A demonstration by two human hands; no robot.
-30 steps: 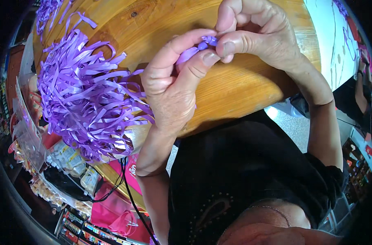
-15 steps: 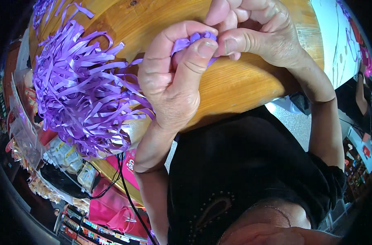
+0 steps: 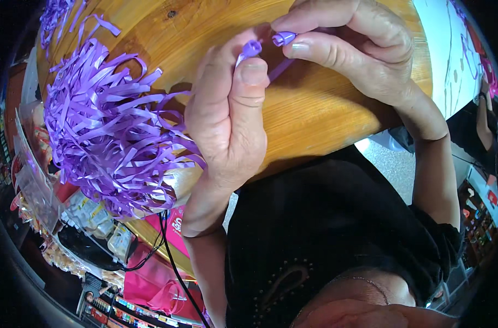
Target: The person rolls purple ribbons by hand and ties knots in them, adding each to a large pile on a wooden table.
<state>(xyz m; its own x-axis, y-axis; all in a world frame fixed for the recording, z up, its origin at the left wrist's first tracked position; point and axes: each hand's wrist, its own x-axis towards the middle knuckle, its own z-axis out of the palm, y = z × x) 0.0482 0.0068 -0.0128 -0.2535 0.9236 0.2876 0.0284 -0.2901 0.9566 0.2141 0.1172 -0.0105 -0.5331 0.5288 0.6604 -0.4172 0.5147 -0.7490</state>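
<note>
Over the wooden table, my left hand pinches a purple ribbon between thumb and fingers, its curled end sticking up past the thumb tip. Just to the right, my right hand holds a small rolled piece of purple ribbon between thumb and index finger. A narrow gap separates the two curled ends. A purple strip slants down behind my left thumb toward the right; where it leads is hidden. Beside my left hand lies a big heap of loose purple ribbon strips.
The round wooden table spreads under my hands. More purple ribbon lies at its far left. A white marbled surface adjoins on the right. Black cables, packaged goods and a pink bag are at the lower left.
My hands, close together before, have drawn apart a little. The rolled purple piece now shows in my right fingertips, and the left thumb has moved down and left.
</note>
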